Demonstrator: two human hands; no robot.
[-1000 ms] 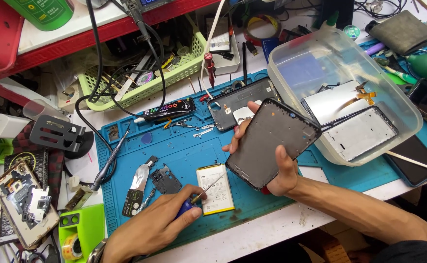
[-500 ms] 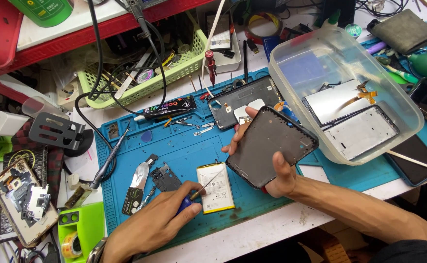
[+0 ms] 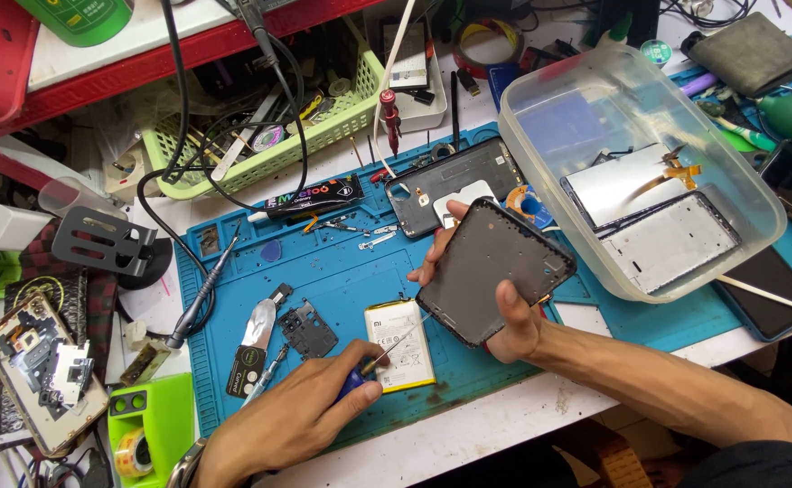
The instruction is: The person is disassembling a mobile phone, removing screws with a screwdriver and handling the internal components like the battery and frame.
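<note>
Head view, sole entry.

Right hand (image 3: 504,312): fingers wrapped round the edges of a dark phone back cover (image 3: 495,271), thumb on its near face. Cover lifted clear of the blue work mat (image 3: 323,271), tilted, now turned flatter and more crosswise than half a second ago; long side formerly steeper. Suggests inspection or re-seating of the cover under way.

Left hand (image 3: 296,425): fingers pinched round the blue handle of a small screwdriver (image 3: 382,357), tip resting over the white-and-yellow battery (image 3: 400,345) lying flat on the mat. Position unchanged across the frames.

Adjacent: opened phone body (image 3: 454,185) on the mat beyond the cover; black bracket (image 3: 307,330) left of the battery; clear plastic tub (image 3: 635,154) with screen frames, right; green basket (image 3: 260,136) at the rear of the counter.
</note>
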